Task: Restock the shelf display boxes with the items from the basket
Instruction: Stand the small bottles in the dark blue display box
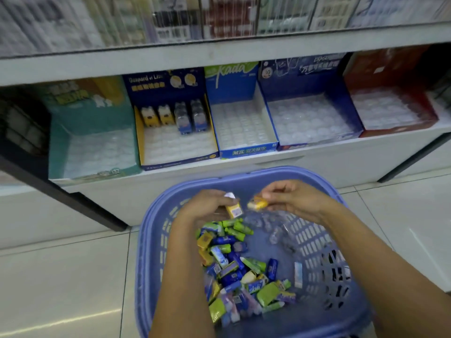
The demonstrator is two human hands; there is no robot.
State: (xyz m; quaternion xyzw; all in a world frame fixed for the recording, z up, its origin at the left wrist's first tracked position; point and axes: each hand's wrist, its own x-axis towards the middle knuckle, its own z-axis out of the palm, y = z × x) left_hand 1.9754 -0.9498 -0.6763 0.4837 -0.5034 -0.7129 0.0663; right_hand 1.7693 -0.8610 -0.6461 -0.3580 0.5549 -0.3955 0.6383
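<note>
Blue basket (144,252) on floor tiles, far rim just below shelf edge (317,164). Small green/blue/yellow packets (234,264) piled left-centre inside; bare basket bottom shows to their right. Above pile, L hand (205,206) grips a yellow packet (233,210), R hand (290,198) pinches a 2nd yellow packet (257,203). Beyond: display boxes (244,128) on shelf; navy box (175,142) holds four items at back.

The floor (61,276) is made of big pale tiles that shine. A black bar (73,198) slants down to the floor on the left. A thin dark post (412,159) meets the floor on the right. Far off, on the top shelf (219,52), blurry packs (170,18) stand in a row.
</note>
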